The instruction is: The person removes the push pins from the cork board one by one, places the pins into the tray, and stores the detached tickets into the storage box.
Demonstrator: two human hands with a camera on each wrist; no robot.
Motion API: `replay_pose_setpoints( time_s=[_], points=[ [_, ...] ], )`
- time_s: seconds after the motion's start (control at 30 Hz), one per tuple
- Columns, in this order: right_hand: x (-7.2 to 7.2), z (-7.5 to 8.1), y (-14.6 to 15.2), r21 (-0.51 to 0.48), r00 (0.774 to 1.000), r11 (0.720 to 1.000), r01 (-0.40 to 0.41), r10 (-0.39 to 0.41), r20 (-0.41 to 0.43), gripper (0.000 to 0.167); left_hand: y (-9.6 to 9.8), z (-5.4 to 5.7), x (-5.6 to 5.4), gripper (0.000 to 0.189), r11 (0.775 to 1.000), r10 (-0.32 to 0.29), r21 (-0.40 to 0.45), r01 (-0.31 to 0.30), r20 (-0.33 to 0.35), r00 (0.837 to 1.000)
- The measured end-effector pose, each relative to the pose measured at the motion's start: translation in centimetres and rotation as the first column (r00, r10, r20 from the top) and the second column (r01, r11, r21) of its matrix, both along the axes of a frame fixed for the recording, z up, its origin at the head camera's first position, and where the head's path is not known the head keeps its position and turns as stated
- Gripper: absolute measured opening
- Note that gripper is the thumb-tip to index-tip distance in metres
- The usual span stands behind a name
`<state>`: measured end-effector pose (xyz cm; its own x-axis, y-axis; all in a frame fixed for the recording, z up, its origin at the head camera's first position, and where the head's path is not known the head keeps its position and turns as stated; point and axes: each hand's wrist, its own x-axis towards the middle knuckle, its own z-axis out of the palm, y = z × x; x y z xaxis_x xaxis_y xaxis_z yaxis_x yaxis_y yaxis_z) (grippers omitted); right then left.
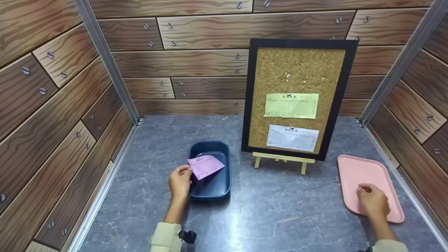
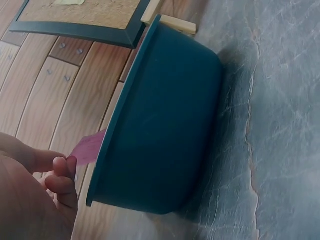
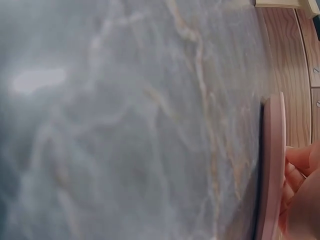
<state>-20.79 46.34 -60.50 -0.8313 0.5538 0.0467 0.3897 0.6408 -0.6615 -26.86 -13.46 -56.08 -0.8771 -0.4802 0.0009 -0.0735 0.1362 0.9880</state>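
Ok so, quick rundown of the setup. Tabletop [image 1: 276, 210] is a grey-blue marble-look sheet w/ pale veins, one long brownish one showing up in the L wrist cam, plus a bright glare streak front & centre in the head view. Back wall [image 1: 203, 64], left wall [image 1: 35, 140] and right wall [image 1: 413, 101] all have the same wood-plank print w/ slotted screw heads, and silver metal posts [image 1: 108, 63] run up the back corners.

L hand [image 1: 180, 180] has thumb + fingers pinched on the near-left corner of a purple slip [image 1: 205, 167]. Slip's over the dark blue tub [image 1: 229, 171], partly behind its rim in the L wrist view; can't tell if it touches the bottom. Tub sits on the table, left of the board.

R hand [image 1: 374, 201] is over the pink tray [image 1: 364, 168] on the right side of the table, fingers curled in. Tips are hidden by the tray edge in the R wrist cam, so idk if it's got anything small.

Btw, between the two: black-framed corkboard [image 1: 301, 66] leaning back on a little pale wood easel [image 1: 283, 157], w/ a yellow-green slip [image 1: 292, 106] pinned above a white slip [image 1: 292, 138].
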Motion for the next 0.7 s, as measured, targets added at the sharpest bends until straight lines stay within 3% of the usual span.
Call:
replay_pose_setpoints(
  time_s=[0.4, 0.7],
  points=[
    [0.2, 0.0, -0.4, 0.020, 1.000, 1.000, -0.001, 0.001, 0.008, 0.034, 1.4, -0.2, 0.7, 0.012, 0.990, -0.055, -0.130, 0.056, 0.007, 0.998],
    [0.0, 0.6, -1.1, 0.045, 0.999, 0.999, 0.022, -0.020, -0.040, 0.033, 1.9, 0.3, 0.7, 0.014, 0.990, -0.113, -0.087, 0.114, 0.006, 0.994]
  ],
)
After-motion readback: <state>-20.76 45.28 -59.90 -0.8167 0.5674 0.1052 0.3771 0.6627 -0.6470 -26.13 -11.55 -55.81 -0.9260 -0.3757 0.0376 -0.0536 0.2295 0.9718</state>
